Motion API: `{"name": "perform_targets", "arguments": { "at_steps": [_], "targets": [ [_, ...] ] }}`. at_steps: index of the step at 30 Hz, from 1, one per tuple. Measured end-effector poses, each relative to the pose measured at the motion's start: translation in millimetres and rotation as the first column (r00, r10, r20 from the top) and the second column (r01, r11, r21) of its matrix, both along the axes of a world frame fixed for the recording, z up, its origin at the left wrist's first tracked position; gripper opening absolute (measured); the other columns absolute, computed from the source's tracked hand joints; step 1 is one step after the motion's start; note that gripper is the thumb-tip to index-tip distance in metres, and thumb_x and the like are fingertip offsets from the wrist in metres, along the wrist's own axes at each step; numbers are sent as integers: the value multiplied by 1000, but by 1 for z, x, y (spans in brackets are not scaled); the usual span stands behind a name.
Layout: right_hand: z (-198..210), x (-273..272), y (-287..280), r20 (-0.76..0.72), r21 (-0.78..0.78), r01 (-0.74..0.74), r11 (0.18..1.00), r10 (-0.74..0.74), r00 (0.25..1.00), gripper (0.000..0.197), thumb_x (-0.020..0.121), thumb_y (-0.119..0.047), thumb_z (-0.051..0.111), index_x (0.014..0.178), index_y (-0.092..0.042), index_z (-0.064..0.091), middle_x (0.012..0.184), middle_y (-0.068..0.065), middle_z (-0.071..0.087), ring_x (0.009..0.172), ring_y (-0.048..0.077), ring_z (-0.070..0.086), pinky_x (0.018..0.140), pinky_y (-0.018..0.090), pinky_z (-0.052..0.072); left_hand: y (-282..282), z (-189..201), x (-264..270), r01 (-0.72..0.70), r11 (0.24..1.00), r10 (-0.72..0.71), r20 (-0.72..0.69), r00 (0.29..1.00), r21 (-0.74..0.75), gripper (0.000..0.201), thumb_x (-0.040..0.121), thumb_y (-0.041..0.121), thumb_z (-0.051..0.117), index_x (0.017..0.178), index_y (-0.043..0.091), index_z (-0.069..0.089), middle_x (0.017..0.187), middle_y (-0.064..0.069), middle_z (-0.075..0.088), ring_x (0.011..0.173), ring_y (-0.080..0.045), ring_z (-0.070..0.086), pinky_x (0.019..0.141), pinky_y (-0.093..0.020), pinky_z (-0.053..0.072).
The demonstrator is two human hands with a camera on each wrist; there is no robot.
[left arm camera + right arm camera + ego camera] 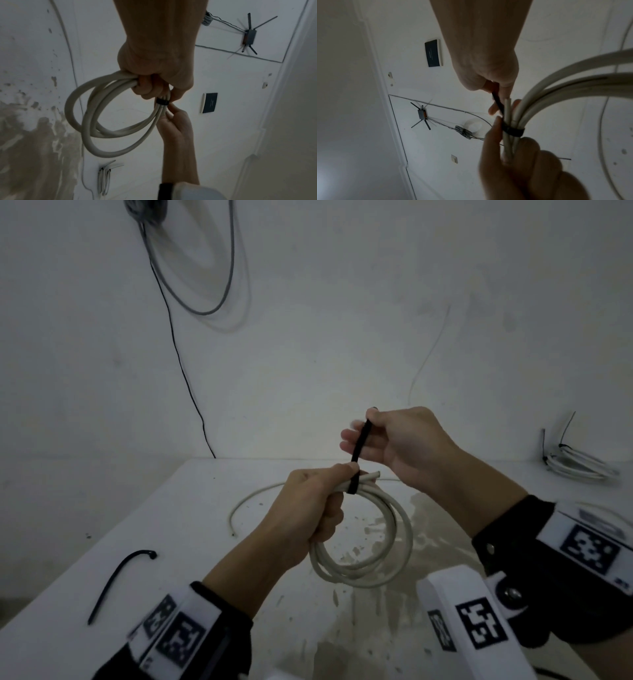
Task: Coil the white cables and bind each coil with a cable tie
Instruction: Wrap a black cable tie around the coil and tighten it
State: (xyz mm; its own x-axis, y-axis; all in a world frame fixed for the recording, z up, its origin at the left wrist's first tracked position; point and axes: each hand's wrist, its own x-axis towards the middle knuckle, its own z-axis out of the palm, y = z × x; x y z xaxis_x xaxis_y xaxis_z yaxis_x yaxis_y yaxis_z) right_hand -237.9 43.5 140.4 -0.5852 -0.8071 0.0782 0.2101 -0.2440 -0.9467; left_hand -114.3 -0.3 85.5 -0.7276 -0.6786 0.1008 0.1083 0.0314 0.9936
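A white cable coil (366,542) hangs above the table from my left hand (311,508), whose fingers curl round the bunched strands. A black cable tie (359,453) wraps the bundle just beside my left thumb. Its free tail runs up into my right hand (387,440), which pinches it between thumb and fingers. The left wrist view shows the coil (96,121) and the black tie band (162,101) around the strands. In the right wrist view the tie band (513,131) circles the cable strands (539,102), and the tail rises to my right hand's fingers (493,86).
A loose white cable (250,501) lies on the white table (191,542) behind the coil. A spare black cable tie (116,580) lies at the front left. A bound white coil (579,463) rests at the far right. Grey cables (205,268) hang on the wall.
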Motion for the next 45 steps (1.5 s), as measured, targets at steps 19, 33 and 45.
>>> {"name": "perform_targets", "arguments": {
  "at_steps": [19, 33, 45],
  "targets": [
    [-3, -21, 2, -196, 173, -143, 975, 176, 965, 21, 101, -17, 37, 99, 0, 50, 85, 17, 66, 68, 26, 69, 62, 36, 56, -10, 3, -17, 20, 974, 3, -100, 995, 226, 23, 90, 21, 53, 69, 12, 52, 40, 9, 18, 32, -6, 13, 32, -15, 11],
    [-52, -5, 13, -182, 157, 252, 955, -223, 958, 48, 95, -48, 40, 61, -15, 35, 46, 1, 24, 33, 12, 21, 36, 17, 20, -14, -7, -20, 231, 843, -23, -397, 918, 485, 40, 91, 38, 43, 87, 1, 58, 51, 1, 35, 42, -12, 41, 44, -21, 40],
    [-66, 8, 17, -132, 157, 212, 964, -193, 972, 54, 96, -51, 33, 63, -9, 42, 33, -5, 30, 29, 11, 30, 37, 22, 35, 2, -13, -39, -188, 769, 425, -269, 864, 611, 61, 89, 59, 41, 46, 18, 31, 35, 7, 20, 28, -7, 14, 31, -14, 13]
  ]
}}
